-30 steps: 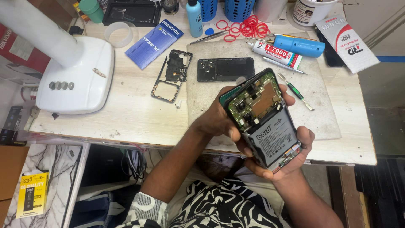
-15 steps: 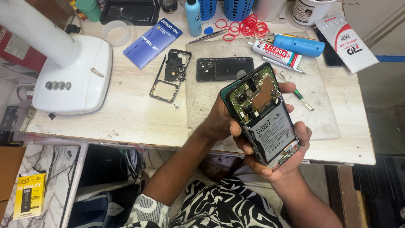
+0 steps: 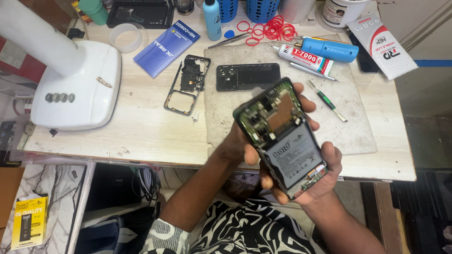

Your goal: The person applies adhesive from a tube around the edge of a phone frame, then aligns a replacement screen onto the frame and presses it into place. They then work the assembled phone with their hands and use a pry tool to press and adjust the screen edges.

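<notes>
The workbench (image 3: 141, 131) lies beyond the grip, its mat (image 3: 358, 127) bare just past the fingers. Above the bench's near edge, the right hand (image 3: 325, 174) cradles the opened phone (image 3: 282, 138) from beneath, fingers curled closed around its edges, tilting the exposed battery and circuit board upward for viewing. The left hand (image 3: 238, 146) clasps its left edge, steadying it.

Opened phone (image 3: 282, 138) motion-blurred, board detail unreadable. It hides most of left hand (image 3: 245, 146) and right palm (image 3: 325, 174). Top edge crops blue baskets (image 3: 263, 9) and white tub (image 3: 341, 10).
</notes>
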A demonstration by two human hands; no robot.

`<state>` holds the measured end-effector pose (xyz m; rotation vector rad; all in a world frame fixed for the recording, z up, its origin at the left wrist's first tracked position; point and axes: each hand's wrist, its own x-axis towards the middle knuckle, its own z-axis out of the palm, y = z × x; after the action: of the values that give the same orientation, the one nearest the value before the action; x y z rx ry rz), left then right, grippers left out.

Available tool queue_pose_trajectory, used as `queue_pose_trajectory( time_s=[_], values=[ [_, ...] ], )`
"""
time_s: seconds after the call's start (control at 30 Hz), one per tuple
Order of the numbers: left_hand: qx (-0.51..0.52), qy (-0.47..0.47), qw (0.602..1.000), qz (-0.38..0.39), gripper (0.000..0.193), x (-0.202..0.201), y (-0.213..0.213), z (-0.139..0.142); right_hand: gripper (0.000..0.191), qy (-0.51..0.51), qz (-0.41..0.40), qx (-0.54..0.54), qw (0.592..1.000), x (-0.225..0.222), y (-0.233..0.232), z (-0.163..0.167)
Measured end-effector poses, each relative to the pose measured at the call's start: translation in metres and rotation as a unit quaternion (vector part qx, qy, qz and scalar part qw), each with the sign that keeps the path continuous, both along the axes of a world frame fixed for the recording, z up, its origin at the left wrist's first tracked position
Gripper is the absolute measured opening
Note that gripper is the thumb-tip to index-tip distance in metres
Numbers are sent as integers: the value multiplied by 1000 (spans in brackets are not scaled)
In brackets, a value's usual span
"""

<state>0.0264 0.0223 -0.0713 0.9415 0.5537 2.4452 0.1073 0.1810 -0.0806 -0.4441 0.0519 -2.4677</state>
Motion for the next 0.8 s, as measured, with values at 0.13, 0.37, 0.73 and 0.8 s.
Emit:
queue_pose_trajectory(
  time_s=[0.13,0.37,0.73,0.8],
  values=[
    [28,-36,999,6,129,-7,-2,0,89,-10,-24,82,996,4,3,6],
    [-19,-26,998,54,124,-20,-27,18,72,156,-343,358,854,7,25,14],
    [-121,87,989,21,126,-77,-25,81,36,72,-262,306,913,-22,44,46],
    [-141,117,983,28,126,-82,-23,85,36,68,-255,318,911,-24,46,50]
  ],
)
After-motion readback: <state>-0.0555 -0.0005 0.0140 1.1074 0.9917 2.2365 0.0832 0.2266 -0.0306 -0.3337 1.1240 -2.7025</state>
